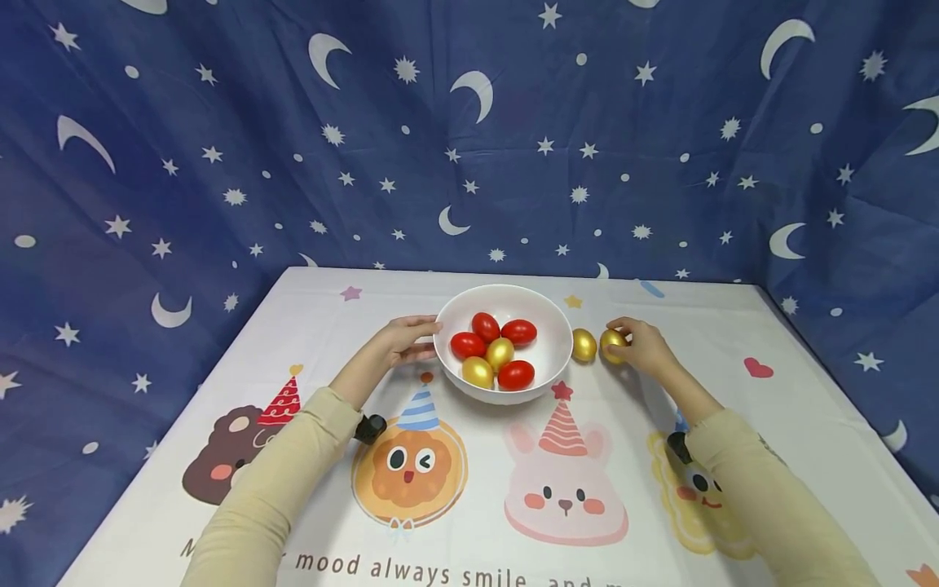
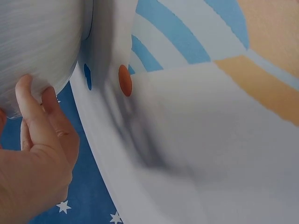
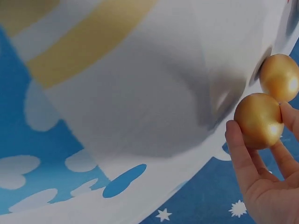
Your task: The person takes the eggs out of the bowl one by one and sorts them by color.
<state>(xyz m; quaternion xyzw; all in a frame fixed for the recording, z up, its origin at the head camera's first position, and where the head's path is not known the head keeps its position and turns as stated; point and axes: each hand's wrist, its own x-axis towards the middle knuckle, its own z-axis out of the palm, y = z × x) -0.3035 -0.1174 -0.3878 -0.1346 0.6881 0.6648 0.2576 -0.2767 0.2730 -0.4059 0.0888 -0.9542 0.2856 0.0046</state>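
A white bowl [image 1: 543,375] holds several red eggs [image 1: 516,376] and two golden eggs [image 1: 478,372]. My left hand [image 1: 406,338] touches its left side with extended fingers; in the left wrist view, fingertips [image 2: 24,84] lie against the bowl's outer wall [image 2: 37,46]. To the right of the bowl, my right hand [image 1: 644,349] pinches a golden egg [image 1: 613,346] between thumb and fingers. The right wrist view shows this held egg [image 3: 259,120] in the fingertips [image 3: 232,128]. Another golden egg [image 1: 584,346] rests on the table between the bowl and the held egg.
The white tablecloth [image 1: 734,342] has printed cartoon figures, such as a pink rabbit [image 1: 565,497]. Behind the table hangs a dark blue curtain [image 1: 513,204] with moons and stars. Each wrist wears a small black device [image 1: 370,428].
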